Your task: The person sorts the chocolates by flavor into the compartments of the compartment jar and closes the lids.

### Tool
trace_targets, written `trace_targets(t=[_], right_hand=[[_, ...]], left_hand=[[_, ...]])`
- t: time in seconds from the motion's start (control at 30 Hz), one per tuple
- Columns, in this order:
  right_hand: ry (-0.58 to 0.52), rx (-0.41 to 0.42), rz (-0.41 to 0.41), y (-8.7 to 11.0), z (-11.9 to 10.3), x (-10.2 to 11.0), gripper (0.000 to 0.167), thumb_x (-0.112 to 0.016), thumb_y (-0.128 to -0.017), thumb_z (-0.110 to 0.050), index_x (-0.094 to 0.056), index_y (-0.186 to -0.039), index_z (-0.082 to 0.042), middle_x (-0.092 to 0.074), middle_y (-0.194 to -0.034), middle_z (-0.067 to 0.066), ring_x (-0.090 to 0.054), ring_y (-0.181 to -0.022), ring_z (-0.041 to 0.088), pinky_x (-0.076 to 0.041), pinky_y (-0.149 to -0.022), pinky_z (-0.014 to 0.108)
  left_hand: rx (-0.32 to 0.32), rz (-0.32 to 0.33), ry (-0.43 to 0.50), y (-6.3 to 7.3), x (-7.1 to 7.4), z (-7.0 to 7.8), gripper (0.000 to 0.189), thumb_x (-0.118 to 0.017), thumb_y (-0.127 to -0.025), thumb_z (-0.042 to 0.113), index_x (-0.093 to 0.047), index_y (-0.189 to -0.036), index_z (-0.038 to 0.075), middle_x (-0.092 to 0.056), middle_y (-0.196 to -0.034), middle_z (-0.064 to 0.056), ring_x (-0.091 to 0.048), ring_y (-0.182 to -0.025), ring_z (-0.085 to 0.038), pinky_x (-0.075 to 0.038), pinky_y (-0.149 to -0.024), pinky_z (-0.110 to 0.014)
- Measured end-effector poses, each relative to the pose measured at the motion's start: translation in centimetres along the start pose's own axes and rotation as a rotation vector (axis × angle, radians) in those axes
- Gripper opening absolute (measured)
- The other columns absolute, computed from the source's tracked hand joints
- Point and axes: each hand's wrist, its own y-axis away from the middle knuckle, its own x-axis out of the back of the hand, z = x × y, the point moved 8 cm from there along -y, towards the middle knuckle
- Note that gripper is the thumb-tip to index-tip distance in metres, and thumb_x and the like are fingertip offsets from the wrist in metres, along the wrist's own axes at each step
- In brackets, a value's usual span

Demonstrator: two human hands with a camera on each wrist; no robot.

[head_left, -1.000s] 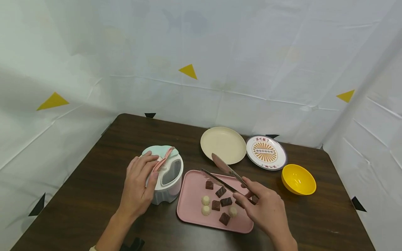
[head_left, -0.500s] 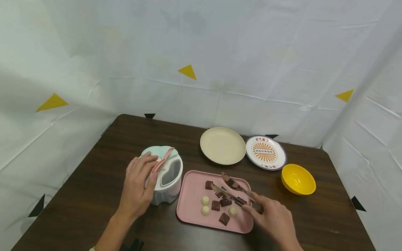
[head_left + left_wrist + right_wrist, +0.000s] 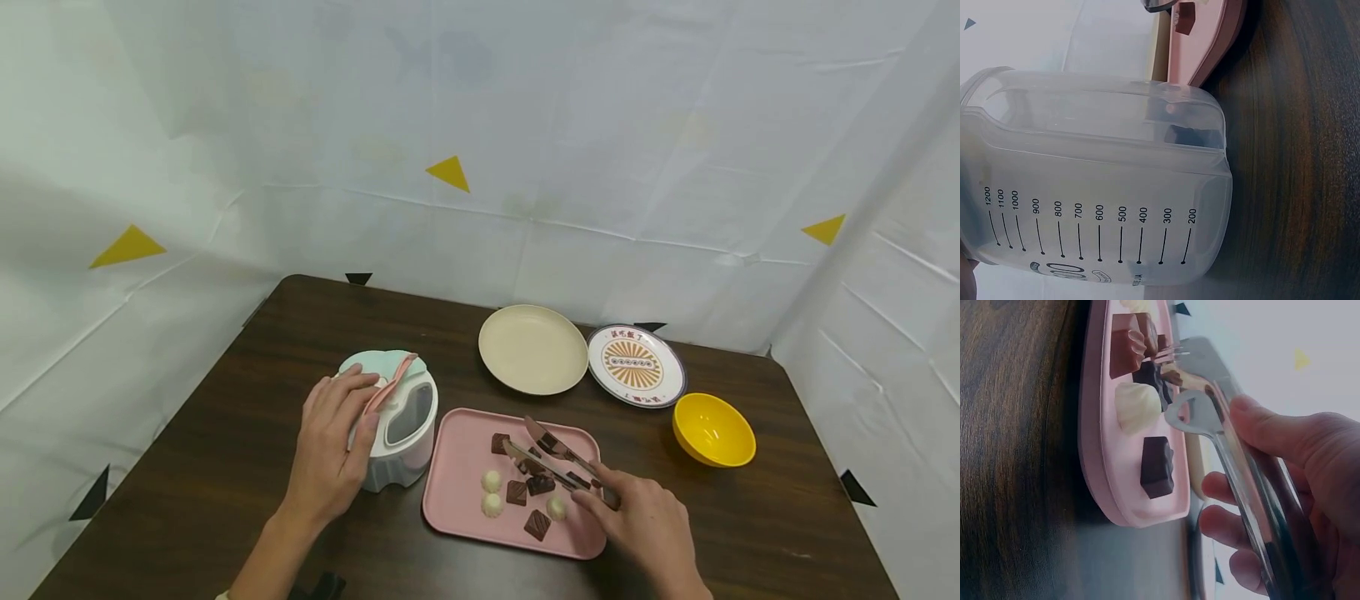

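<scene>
In the head view, my left hand (image 3: 327,446) is at the top of a round lidded container, thumb and fingers about its raised pink flap (image 3: 390,382). The left wrist view shows the container's clear wall (image 3: 1116,169) with volume marks, and a dark block (image 3: 1194,135) low down, inside or behind it. My right hand (image 3: 648,517) grips metal tongs (image 3: 1235,431). One tip looks forked and the other is a loop. The tongs reach down over dark chocolates (image 3: 540,484) on the pink tray (image 3: 453,500). Whether they pinch a piece is unclear.
White candies (image 3: 491,504) lie among the chocolates. A cream plate (image 3: 532,348), a patterned plate (image 3: 633,367) and a yellow bowl (image 3: 712,429) stand behind and to the right of the tray. White sheeting (image 3: 480,108) surrounds the dark table (image 3: 360,312).
The tongs have come down from above the tray to the chocolates, their tips closer together. My right hand has moved slightly right and down. My left hand stays at the container.
</scene>
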Motion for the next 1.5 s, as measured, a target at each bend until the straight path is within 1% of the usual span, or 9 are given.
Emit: trace_targets(t=[0.4, 0.63, 0.77, 1.0, 1.1, 1.17, 1.27, 1.33, 1.5], right_hand=[[-0.001, 0.022, 0.032, 0.2, -0.1, 0.1, 0.047, -0.079, -0.076, -0.048, -0.075, -0.116, -0.024, -0.041, -0.052, -0.009, -0.037, -0.052, 0.014, -0.029, -0.047, 0.032], [-0.001, 0.029, 0.031, 0.1, -0.1, 0.1, 0.045, -0.079, -0.078, -0.045, -0.074, -0.118, -0.023, -0.033, -0.05, -0.008, -0.033, -0.05, 0.013, -0.026, -0.046, 0.031], [0.0, 0.043, 0.052, 0.3, -0.1, 0.4, 0.044, -0.078, -0.08, -0.043, -0.073, -0.119, -0.023, -0.037, -0.05, -0.01, -0.034, -0.05, 0.013, -0.028, -0.046, 0.031], [-0.033, 0.146, 0.223, 0.9, -1.1, 2.5, 0.041, -0.082, -0.078, -0.037, -0.075, -0.116, -0.022, -0.058, -0.057, -0.011, -0.036, -0.049, 0.008, -0.033, -0.045, 0.029], [-0.045, 0.194, 0.293, 1.2, -1.9, 3.5, 0.043, -0.084, -0.076, -0.036, -0.075, -0.116, -0.023, -0.067, -0.067, -0.009, -0.038, -0.048, 0.004, -0.036, -0.045, 0.027], [-0.053, 0.229, 0.336, 1.4, -2.6, 4.3, 0.045, -0.084, -0.075, -0.036, -0.074, -0.118, -0.025, -0.073, -0.076, -0.006, -0.046, -0.048, 0.003, -0.04, -0.046, 0.026], [-0.081, 0.313, 0.419, 1.8, -4.1, 5.6, 0.046, -0.085, -0.074, -0.035, -0.074, -0.118, -0.025, -0.075, -0.094, -0.002, -0.062, -0.055, 0.007, -0.046, -0.049, 0.028], [-0.109, 0.375, 0.469, 2.0, -5.2, 6.5, 0.048, -0.085, -0.073, -0.033, -0.073, -0.118, -0.025, -0.075, -0.098, -0.003, -0.069, -0.064, 0.01, -0.047, -0.049, 0.028], [-0.184, 0.493, 0.519, 2.4, -8.0, 7.7, 0.047, -0.087, -0.072, -0.028, -0.074, -0.117, -0.021, -0.073, -0.105, -0.003, -0.07, -0.066, 0.007, -0.046, -0.049, 0.021]], left_hand=[[0.001, 0.005, 0.004, 0.1, 0.1, 0.1, 0.033, -0.047, -0.097, 0.024, -0.068, -0.114, 0.005, -0.061, -0.126, -0.009, -0.047, -0.131, -0.032, -0.019, -0.11, -0.061], [0.004, 0.0, -0.001, 0.0, 0.0, 0.1, 0.034, -0.047, -0.097, 0.024, -0.068, -0.114, 0.005, -0.061, -0.126, -0.009, -0.047, -0.131, -0.031, -0.019, -0.109, -0.061], [0.004, -0.001, 0.0, 0.1, 0.0, 0.1, 0.034, -0.047, -0.097, 0.024, -0.068, -0.115, 0.005, -0.061, -0.126, -0.009, -0.047, -0.131, -0.031, -0.019, -0.11, -0.06], [0.005, 0.002, -0.005, 0.1, 0.1, 0.1, 0.034, -0.047, -0.097, 0.025, -0.068, -0.114, 0.005, -0.061, -0.126, -0.009, -0.047, -0.131, -0.031, -0.019, -0.11, -0.059], [0.006, 0.002, -0.004, 0.1, 0.1, 0.1, 0.034, -0.047, -0.097, 0.024, -0.068, -0.114, 0.005, -0.061, -0.126, -0.009, -0.047, -0.131, -0.031, -0.019, -0.11, -0.06], [0.008, -0.001, -0.007, 0.1, 0.1, 0.1, 0.034, -0.047, -0.097, 0.024, -0.068, -0.114, 0.005, -0.061, -0.127, -0.008, -0.047, -0.131, -0.031, -0.019, -0.11, -0.06], [0.013, -0.006, -0.009, 0.1, 0.0, 0.0, 0.034, -0.047, -0.097, 0.024, -0.068, -0.115, 0.005, -0.061, -0.127, -0.008, -0.046, -0.132, -0.03, -0.019, -0.11, -0.061], [0.018, -0.012, -0.012, 0.1, -0.1, -0.1, 0.034, -0.046, -0.097, 0.024, -0.067, -0.116, 0.005, -0.061, -0.128, -0.008, -0.045, -0.133, -0.03, -0.019, -0.11, -0.06], [0.026, -0.019, -0.014, 0.1, -0.2, -0.2, 0.035, -0.047, -0.097, 0.024, -0.067, -0.116, 0.005, -0.06, -0.128, -0.008, -0.045, -0.133, -0.029, -0.018, -0.111, -0.059]])
